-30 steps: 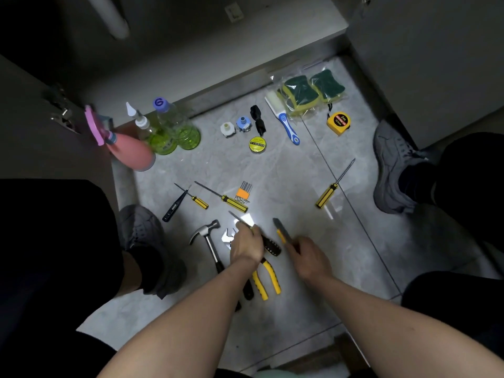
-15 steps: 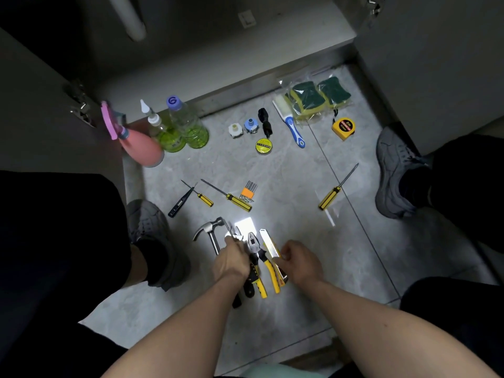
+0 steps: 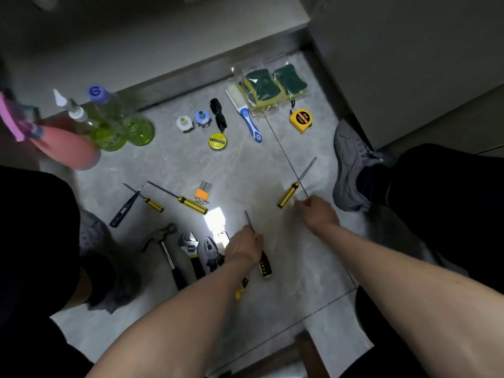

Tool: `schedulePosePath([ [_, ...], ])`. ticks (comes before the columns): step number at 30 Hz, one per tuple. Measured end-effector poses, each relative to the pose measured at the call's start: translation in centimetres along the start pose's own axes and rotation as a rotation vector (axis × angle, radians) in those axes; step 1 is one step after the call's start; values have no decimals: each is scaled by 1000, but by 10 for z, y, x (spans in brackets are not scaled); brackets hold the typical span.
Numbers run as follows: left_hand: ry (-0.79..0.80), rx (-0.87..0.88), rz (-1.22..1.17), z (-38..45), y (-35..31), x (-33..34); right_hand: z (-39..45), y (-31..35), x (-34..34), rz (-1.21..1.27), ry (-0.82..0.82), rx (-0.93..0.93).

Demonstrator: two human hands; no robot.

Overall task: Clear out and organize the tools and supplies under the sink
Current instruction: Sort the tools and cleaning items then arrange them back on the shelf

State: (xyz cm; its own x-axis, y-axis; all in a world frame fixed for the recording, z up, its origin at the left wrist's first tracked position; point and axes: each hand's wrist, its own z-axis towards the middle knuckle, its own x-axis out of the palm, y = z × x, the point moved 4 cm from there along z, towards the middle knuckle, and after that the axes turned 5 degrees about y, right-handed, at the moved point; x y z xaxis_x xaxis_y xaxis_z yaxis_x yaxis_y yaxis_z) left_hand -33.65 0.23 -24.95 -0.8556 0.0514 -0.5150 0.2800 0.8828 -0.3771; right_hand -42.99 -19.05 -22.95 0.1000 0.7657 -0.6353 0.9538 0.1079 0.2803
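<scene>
**Operator:** What is each grip doing?

**Manual:** Your left hand (image 3: 243, 245) is closed around a slim black-and-yellow-handled screwdriver (image 3: 264, 264). The metal tip projects forward of the knuckles and the handle trails back toward you, low over the grey marble-patterned floor (image 3: 272, 301). Your right hand (image 3: 317, 212) is curled beside the butt of the yellow-and-black-handled long screwdriver (image 3: 289, 195); whether it is touching it cannot be determined.

**Operator:** Why hold it that way?

**Manual:** Judged from the layout, you are aligning it with the near row: the steel claw hammer (image 3: 166, 248), the adjustable wrench (image 3: 191, 248) and the pliers (image 3: 211, 253) lie side by side just left of the hand, handles toward you. The lone screwdriver probably joins a row next.

**Operator:** And containers?

**Manual:** The clear plastic bag (image 3: 270, 85) at the cabinet edge holds green-and-yellow sponges. The two clear bottles (image 3: 120, 124) hold green liquid. The pink spray bottle (image 3: 62, 145) is opaque, so its contents are unknown.
</scene>
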Motion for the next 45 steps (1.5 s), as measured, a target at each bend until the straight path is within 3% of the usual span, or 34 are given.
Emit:
schedulePosePath([
  [6, -14, -52, -7, 8, 0, -1, 28, 17, 0, -26, -39, 62],
  [11, -43, -103, -41, 9, 6, -7, 35, 30, 6, 141, -34, 11],
  [15, -58, -108, -81, 8, 6, -8, 10, 14, 20, -6, 5, -98],
  [22, -81, -110, -147, 3, 7, -10, -44, -27, 59, -64, 112, -120],
  [45, -115, -104, -71, -5, 21, -28, -49, -13, 89, -109, 195, -102],
])
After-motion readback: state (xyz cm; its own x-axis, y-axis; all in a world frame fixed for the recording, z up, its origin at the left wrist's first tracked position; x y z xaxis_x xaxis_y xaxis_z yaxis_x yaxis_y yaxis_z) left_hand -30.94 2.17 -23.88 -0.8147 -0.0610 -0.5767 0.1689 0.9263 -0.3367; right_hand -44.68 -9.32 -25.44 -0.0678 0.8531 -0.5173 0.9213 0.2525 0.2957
